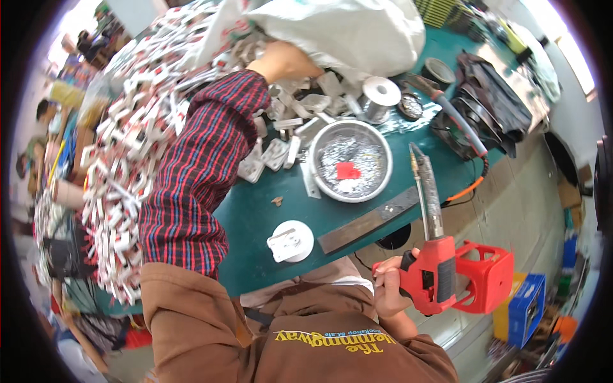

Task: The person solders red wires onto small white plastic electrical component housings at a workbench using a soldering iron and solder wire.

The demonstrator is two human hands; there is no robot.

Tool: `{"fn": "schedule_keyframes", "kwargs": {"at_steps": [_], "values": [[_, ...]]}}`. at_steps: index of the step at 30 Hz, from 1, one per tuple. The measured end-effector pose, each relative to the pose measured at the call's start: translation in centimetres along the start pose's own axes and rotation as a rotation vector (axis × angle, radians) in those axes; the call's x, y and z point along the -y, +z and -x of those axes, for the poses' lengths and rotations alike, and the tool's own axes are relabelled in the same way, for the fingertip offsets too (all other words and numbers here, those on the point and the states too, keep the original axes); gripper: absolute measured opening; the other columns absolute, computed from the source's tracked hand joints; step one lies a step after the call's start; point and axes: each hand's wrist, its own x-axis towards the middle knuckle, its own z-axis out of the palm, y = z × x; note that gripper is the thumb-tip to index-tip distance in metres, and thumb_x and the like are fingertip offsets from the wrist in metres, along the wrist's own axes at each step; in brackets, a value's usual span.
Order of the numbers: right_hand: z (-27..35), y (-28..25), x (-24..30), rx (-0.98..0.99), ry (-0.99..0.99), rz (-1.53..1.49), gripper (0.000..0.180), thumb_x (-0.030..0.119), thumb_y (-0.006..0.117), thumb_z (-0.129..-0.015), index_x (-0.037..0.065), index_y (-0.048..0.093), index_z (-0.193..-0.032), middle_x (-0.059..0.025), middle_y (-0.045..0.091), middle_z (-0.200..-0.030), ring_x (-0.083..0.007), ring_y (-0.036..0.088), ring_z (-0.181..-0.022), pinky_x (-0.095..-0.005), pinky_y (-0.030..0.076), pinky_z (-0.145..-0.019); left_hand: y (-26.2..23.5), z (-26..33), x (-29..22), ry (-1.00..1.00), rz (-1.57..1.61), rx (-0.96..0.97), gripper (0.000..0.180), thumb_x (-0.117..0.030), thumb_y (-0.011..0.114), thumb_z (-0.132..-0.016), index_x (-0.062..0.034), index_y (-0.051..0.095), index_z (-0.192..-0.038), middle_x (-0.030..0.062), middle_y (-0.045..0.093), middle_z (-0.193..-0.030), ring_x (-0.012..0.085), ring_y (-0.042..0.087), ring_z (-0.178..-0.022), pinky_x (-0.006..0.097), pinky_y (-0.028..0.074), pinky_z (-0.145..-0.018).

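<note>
My left hand (pixel 285 62) reaches into white plastic parts (pixel 314 102) at the mouth of a white sack (pixel 345 32). Its fingertips are hidden among the parts, so whether they grip one cannot be told. Low at the right, my right hand (pixel 388 288) is closed around the handle of a red soldering gun (pixel 439 274), its long metal barrel pointing up and away. Between my hands, a round metal bowl (pixel 311 159) holds shiny silvery scraps and a small red piece (pixel 347 170). Nearer me, a white plastic part (pixel 281 249) lies on a round white stand (pixel 305 237).
A large heap of white parts (pixel 128 153) covers the table's left. Right of the bowl are a solder spool (pixel 381 96), a small tin (pixel 410 105) and a grey-handled iron (pixel 460 121) with an orange cord. A flat metal bar (pixel 367 220) lies along the front edge.
</note>
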Motion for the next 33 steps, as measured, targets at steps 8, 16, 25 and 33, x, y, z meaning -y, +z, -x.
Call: {"fn": "schedule_keyframes", "kwargs": {"at_steps": [8,16,25,33], "values": [[-1.1,-0.2,0.7,0.198,-0.210,0.183,0.046,0.001,0.049,-0.090,-0.002,0.031,-0.133,-0.0092,0.054,-0.075,-0.0101,0.044,-0.054,-0.0244,0.042,-0.053,-6.3,9.4,-4.0,-0.028,-0.038,0.167,0.048,-0.052,0.062,-0.076,-0.0137,0.065,-0.105,0.0128,0.061,-0.102,0.0373,0.054,-0.104,0.050,0.041,-0.089],[0.2,2.4,0.5,-0.027,0.013,-0.060,0.045,-0.001,0.049,-0.088,-0.004,0.033,-0.130,-0.0098,0.053,-0.073,-0.0123,0.047,-0.056,-0.0256,0.045,-0.054,-10.9,17.1,-5.7,0.093,-0.077,-0.203,0.050,-0.039,0.061,-0.086,-0.0114,0.051,-0.126,0.0187,0.047,-0.133,0.0356,0.045,-0.122,0.050,0.036,-0.098],[-1.0,6.5,0.8,0.284,-0.037,-0.183,0.049,0.008,0.052,-0.091,-0.004,0.028,-0.132,-0.0111,0.057,-0.079,-0.0215,0.060,-0.070,-0.0476,0.048,-0.081,-12.0,31.9,-16.4,-0.369,0.519,-0.085,0.059,-0.017,0.077,-0.070,-0.0032,0.050,-0.121,0.0166,0.054,-0.124,0.0338,0.052,-0.112,0.041,0.043,-0.093],[0.3,9.6,0.6,0.283,0.256,-0.279,0.056,0.021,0.054,-0.092,-0.008,0.027,-0.131,-0.0128,0.061,-0.079,-0.0228,0.063,-0.074,-0.0350,0.049,-0.074,-7.4,32.7,-19.2,-0.440,0.660,-0.393,0.061,-0.001,0.069,-0.065,-0.0018,0.049,-0.123,0.0147,0.056,-0.106,0.0333,0.054,-0.102,0.041,0.042,-0.085]]}}
